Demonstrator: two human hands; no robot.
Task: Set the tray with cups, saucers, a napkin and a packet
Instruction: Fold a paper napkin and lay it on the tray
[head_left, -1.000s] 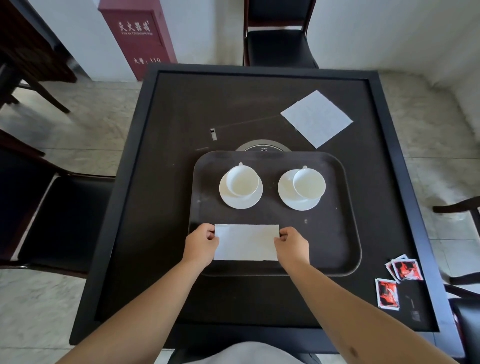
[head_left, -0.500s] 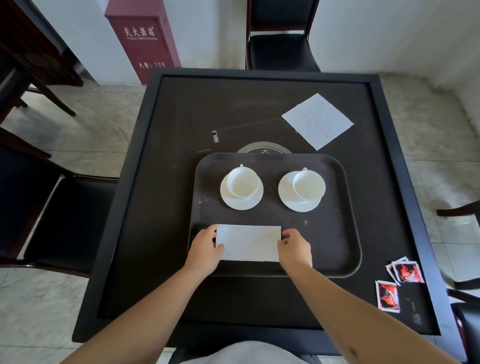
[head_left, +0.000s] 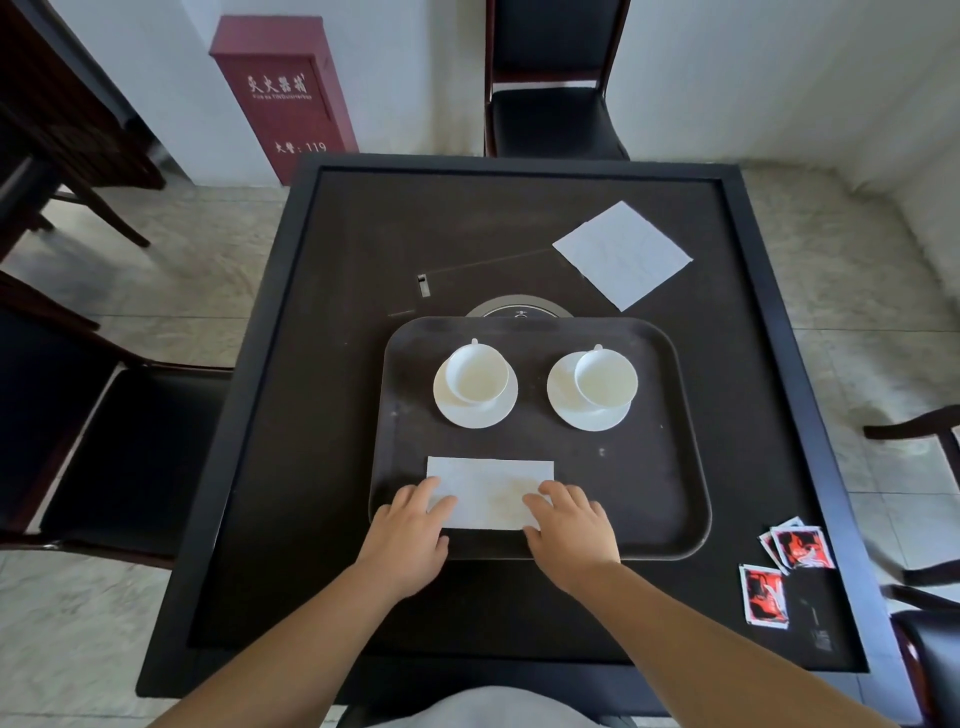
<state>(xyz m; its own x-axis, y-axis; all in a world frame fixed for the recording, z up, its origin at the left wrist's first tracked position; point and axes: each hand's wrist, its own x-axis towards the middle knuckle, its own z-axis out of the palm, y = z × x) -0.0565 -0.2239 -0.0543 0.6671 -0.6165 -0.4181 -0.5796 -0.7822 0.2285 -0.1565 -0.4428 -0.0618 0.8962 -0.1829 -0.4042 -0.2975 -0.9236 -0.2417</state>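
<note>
The left hand (head_left: 408, 535) lies with straight fingers on the left end of the folded napkin (head_left: 490, 492), at the near side of the tray (head_left: 670, 467). The right hand (head_left: 571, 530) presses its right end, fingers also flat. Two cups on saucers stand behind. Packets (head_left: 762, 595) lie on the table (head_left: 332, 467), right.

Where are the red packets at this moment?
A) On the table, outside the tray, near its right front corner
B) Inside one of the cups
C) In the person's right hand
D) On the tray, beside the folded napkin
A: the red packets lie on the dark table, clear of the tray, while the right hand rests with flat fingers on the folded napkin.
</note>
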